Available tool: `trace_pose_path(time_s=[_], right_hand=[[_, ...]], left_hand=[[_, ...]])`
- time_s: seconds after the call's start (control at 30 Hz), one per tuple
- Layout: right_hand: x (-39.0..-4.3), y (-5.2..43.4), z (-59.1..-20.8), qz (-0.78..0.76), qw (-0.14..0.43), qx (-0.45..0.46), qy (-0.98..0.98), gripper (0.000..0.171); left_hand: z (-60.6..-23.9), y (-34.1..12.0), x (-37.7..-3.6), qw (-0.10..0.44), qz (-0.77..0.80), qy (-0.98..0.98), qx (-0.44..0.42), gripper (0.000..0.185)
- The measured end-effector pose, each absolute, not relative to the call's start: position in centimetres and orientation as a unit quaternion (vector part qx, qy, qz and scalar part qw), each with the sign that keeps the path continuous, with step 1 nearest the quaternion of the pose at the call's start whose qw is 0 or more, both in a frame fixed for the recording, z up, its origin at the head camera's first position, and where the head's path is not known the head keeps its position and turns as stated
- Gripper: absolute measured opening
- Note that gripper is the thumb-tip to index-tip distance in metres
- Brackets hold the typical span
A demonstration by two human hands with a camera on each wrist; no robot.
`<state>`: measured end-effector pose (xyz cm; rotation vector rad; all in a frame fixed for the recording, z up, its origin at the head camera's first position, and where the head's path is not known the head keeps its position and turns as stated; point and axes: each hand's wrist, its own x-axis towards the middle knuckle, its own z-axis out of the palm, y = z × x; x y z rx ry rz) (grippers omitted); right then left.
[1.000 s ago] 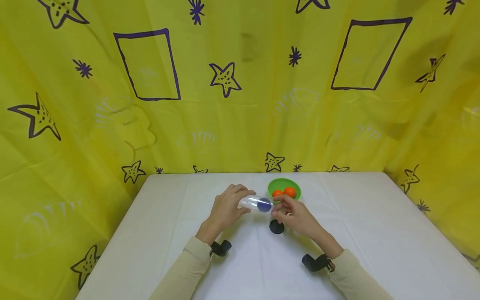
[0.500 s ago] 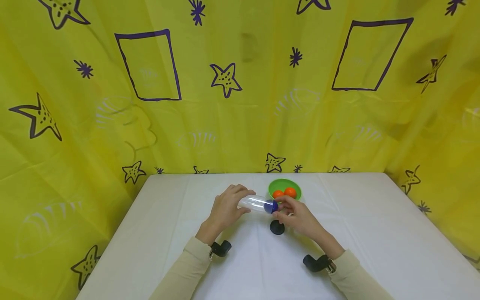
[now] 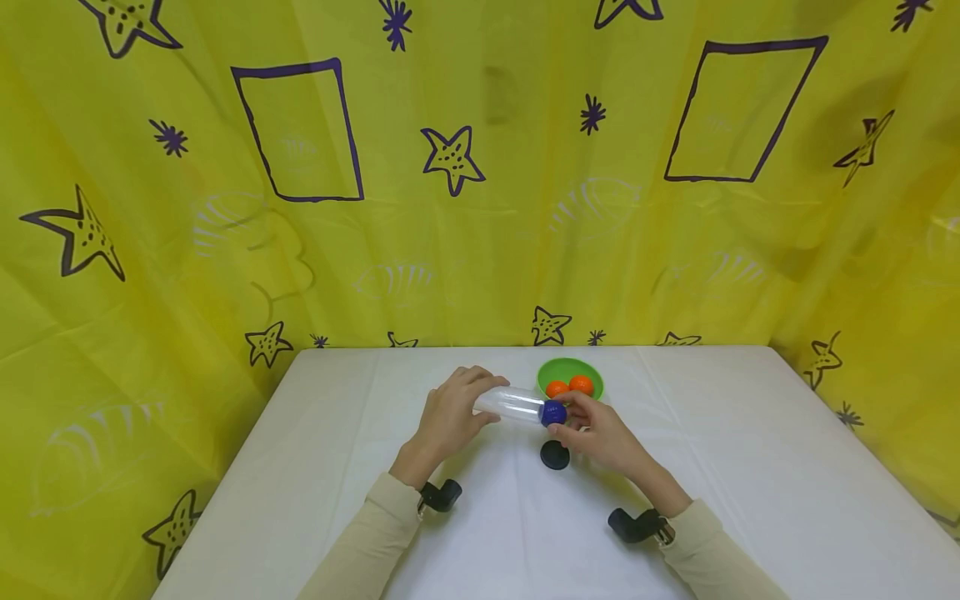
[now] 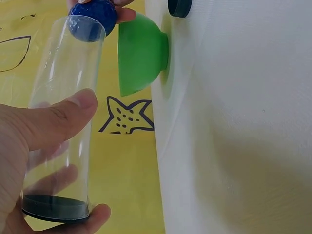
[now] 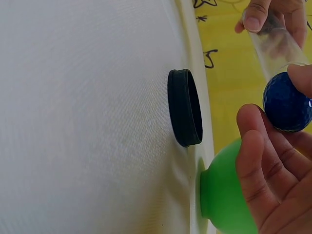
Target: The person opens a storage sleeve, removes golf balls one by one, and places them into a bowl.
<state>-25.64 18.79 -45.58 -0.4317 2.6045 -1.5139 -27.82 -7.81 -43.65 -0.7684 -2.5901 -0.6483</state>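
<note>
While both forearms rest low over the white table (image 3: 750,467), these lines hold:

Left hand: the left hand (image 3: 448,418) reaches in from 7 o'clock, thumb and fingers curled round the closed end of the clear tube (image 3: 514,405); the left wrist view shows the thumb lying across its wall and a fingertip under its black base.

Clear tube: held off the table, lying nearly level, open mouth pointing to 3 o'clock, toward the right hand.

Right hand: the right hand (image 3: 600,432) comes in from 5 o'clock, wrist bent, fingers curled, pinching the blue ball (image 3: 553,412) between thumb and fingertips.

Blue ball: right at the tube's mouth, touching its rim, most of it outside.

Black lid (image 3: 555,454): flat on the table at 6 o'clock of the ball, just beside the right hand.

Green bowl (image 3: 567,367): at 12 o'clock of the right hand, holding two orange balls (image 3: 569,387).
</note>
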Motion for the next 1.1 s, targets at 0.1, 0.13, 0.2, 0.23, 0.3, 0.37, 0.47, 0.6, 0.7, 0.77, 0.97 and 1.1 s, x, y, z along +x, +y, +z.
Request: trace_pose_path(time_s=[0.1, 0.13, 0.2, 0.23, 0.3, 0.37, 0.47, 0.6, 0.7, 0.77, 0.97, 1.1], right_hand=[[-25.6, 18.8, -45.6, -0.488, 0.038, -0.14, 0.861, 0.048], [-25.6, 18.9, -45.5, -0.484, 0.032, -0.14, 0.863, 0.047], [-25.6, 18.9, -45.6, -0.476, 0.021, -0.138, 0.868, 0.046], [-25.6, 19.0, -45.5, -0.472, 0.017, -0.138, 0.871, 0.045], [-25.6, 19.1, -45.6, -0.464, 0.008, -0.136, 0.875, 0.045], [-25.7, 19.2, -45.6, -0.461, 0.004, -0.133, 0.878, 0.044], [-25.8, 19.4, -45.7, -0.456, -0.001, -0.129, 0.881, 0.045], [-25.9, 19.6, -45.6, -0.453, -0.011, -0.126, 0.883, 0.046], [-25.9, 19.9, -45.4, -0.454, -0.024, -0.126, 0.882, 0.046], [-25.9, 20.0, -45.3, -0.457, -0.035, -0.128, 0.879, 0.046], [-26.0, 20.5, -44.9, -0.463, -0.063, -0.134, 0.874, 0.044], [-26.0, 20.8, -44.6, -0.463, -0.074, -0.131, 0.873, 0.042]], left_hand=[[-43.7, -7.8, -27.8, 0.184, -0.231, -0.916, -0.272, 0.048], [-43.7, -7.8, -27.8, 0.184, -0.231, -0.916, -0.273, 0.048], [-43.7, -7.9, -27.8, 0.181, -0.234, -0.915, -0.273, 0.048], [-43.8, -7.9, -27.8, 0.179, -0.235, -0.916, -0.273, 0.048], [-43.8, -7.9, -27.9, 0.175, -0.237, -0.916, -0.272, 0.048], [-43.9, -7.9, -27.9, 0.173, -0.24, -0.916, -0.272, 0.048], [-43.9, -8.0, -27.9, 0.175, -0.242, -0.914, -0.273, 0.048], [-43.8, -8.0, -28.0, 0.179, -0.248, -0.911, -0.278, 0.048], [-43.8, -8.1, -28.1, 0.179, -0.254, -0.908, -0.28, 0.049], [-43.8, -8.1, -28.2, 0.182, -0.256, -0.908, -0.279, 0.049], [-43.9, -8.4, -28.4, 0.197, -0.257, -0.904, -0.28, 0.049], [-43.9, -8.4, -28.5, 0.198, -0.258, -0.903, -0.279, 0.05]])
